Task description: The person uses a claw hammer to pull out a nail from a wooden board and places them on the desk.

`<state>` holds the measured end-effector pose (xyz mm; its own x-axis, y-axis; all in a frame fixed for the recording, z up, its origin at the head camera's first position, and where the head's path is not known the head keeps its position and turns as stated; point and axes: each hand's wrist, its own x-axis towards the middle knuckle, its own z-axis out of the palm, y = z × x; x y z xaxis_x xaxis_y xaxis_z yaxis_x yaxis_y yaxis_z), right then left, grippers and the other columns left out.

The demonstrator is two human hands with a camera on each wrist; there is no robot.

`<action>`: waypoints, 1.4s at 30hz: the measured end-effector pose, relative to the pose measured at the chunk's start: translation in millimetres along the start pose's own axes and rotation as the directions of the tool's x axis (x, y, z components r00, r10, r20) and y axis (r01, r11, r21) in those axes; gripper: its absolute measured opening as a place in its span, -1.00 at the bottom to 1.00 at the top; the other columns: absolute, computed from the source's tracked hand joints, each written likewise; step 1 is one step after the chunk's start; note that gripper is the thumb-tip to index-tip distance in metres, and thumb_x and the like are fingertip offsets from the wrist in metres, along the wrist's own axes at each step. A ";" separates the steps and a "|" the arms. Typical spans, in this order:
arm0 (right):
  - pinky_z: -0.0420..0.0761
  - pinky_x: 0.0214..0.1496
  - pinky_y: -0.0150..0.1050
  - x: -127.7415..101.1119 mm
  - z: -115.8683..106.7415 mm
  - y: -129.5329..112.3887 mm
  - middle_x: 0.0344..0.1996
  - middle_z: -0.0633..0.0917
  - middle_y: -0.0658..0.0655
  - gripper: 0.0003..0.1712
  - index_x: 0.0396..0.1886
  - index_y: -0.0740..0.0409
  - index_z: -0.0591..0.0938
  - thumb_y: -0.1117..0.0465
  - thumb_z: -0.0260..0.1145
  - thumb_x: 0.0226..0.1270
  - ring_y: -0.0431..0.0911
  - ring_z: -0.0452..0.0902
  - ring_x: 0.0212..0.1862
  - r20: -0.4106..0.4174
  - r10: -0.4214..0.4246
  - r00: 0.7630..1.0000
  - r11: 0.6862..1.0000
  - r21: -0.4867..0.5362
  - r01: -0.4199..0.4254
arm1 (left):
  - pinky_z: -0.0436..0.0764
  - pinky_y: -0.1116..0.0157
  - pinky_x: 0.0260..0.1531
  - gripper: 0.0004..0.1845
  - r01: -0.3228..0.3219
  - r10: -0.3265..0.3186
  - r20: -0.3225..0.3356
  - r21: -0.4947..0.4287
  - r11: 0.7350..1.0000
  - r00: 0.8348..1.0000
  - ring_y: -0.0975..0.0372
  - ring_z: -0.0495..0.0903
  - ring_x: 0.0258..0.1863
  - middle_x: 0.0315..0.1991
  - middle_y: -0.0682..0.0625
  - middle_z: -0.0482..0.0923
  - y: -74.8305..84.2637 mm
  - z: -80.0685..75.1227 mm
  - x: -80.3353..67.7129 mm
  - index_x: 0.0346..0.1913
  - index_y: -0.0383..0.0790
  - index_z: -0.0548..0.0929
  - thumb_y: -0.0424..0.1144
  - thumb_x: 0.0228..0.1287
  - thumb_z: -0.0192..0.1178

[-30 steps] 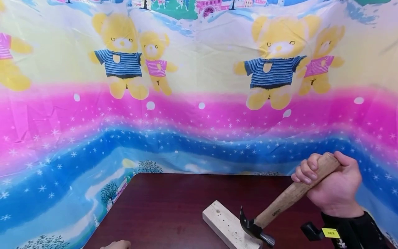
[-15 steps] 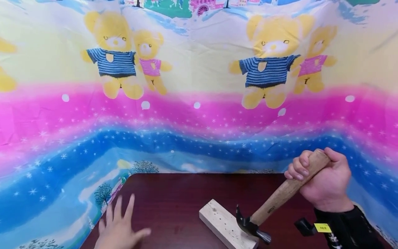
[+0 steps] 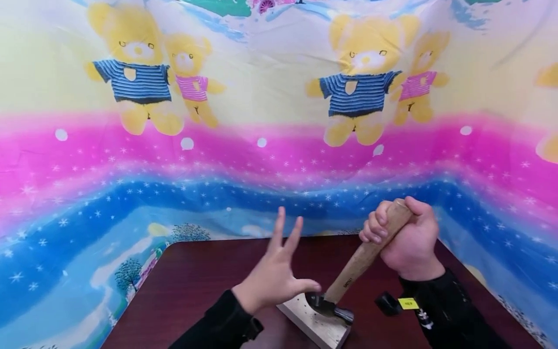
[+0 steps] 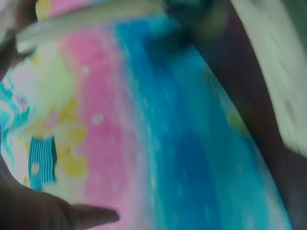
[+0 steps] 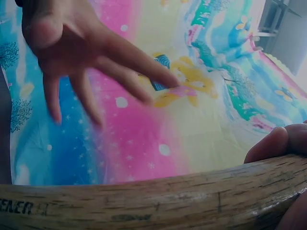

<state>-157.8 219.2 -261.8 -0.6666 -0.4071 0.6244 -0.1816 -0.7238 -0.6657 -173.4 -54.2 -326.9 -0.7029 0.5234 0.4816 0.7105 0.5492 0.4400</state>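
Note:
My right hand (image 3: 407, 237) grips a claw hammer (image 3: 362, 259) by the end of its wooden handle. The handle tilts up to the right, and the dark hammer head (image 3: 327, 308) sits at the top face of a pale wooden block (image 3: 316, 325). Whether the claw holds a nail is hidden. With fingers spread, my left hand (image 3: 279, 276) is raised just left of the hammer, its thumb in front of the claw. In the right wrist view the left hand (image 5: 81, 52) appears beyond the handle, holding nothing. The left wrist view is blurred; the block (image 4: 273, 62) shows at its right.
A dark reddish-brown table (image 3: 205, 276) carries the block. Behind and beside it hangs a printed curtain (image 3: 244, 169) with bears and snowflakes. A small black device with a yellow label (image 3: 407, 304) is at the right wrist.
My left hand has come in from the lower left and moved right, up to the hammer, fingers spread. The right hand keeps its grip on the hammer at the block. The whole view has shifted.

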 end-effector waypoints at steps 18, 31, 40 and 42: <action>0.40 -0.34 -0.15 22.7 26.9 22.0 -0.63 0.22 0.11 -0.27 -0.51 0.14 0.44 -0.10 -0.55 0.56 0.01 0.09 -0.58 -0.003 0.017 1.000 0.993 -0.114 -0.018 | 0.54 0.52 -0.24 -0.01 -0.149 0.188 0.149 -0.240 0.959 0.971 0.46 0.57 -0.20 0.06 0.02 0.57 16.2 37.3 18.7 0.59 -0.02 0.12 -0.38 0.17 0.45; 0.38 0.28 0.05 34.7 19.6 10.4 -0.17 0.68 0.28 -0.23 0.03 0.36 0.55 -0.04 -0.52 0.70 0.14 0.61 0.03 0.006 0.086 0.996 0.898 -0.433 -0.075 | 0.62 0.36 -0.22 -0.06 0.052 0.031 0.179 -0.440 0.896 0.983 0.35 0.66 -0.13 0.18 -0.10 0.54 16.1 26.2 9.3 0.56 0.12 0.19 -0.48 0.20 0.38; 0.05 0.40 0.28 27.7 -13.4 14.1 0.56 0.10 0.08 -0.38 0.62 -0.11 0.08 -0.10 -0.24 0.68 0.07 -0.07 0.54 -0.082 0.007 0.997 0.123 -0.989 -0.083 | 0.63 0.29 -0.13 -0.05 0.177 -0.063 0.230 -0.518 0.837 0.971 0.22 0.61 0.05 0.33 -0.06 0.40 8.7 15.9 -4.7 0.57 0.20 0.12 -0.47 0.26 0.33; -0.13 0.37 0.41 23.7 -26.7 16.0 0.59 -0.12 0.15 -0.25 0.64 -0.16 -0.08 -0.20 -0.12 0.62 0.17 -0.32 0.56 -0.128 -0.018 0.992 -0.052 -0.990 -0.128 | 0.64 0.27 -0.16 -0.06 0.210 -0.101 0.232 -0.517 0.830 0.968 0.20 0.62 0.01 0.32 -0.05 0.41 6.7 9.3 -9.5 0.57 0.21 0.13 -0.46 0.26 0.34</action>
<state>-195.8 212.8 -268.6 -0.7501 -0.3196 0.5790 -0.6209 0.6417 -0.4501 -162.2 -49.4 -335.6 -0.7594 0.6023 0.2459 0.4597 0.2293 0.8580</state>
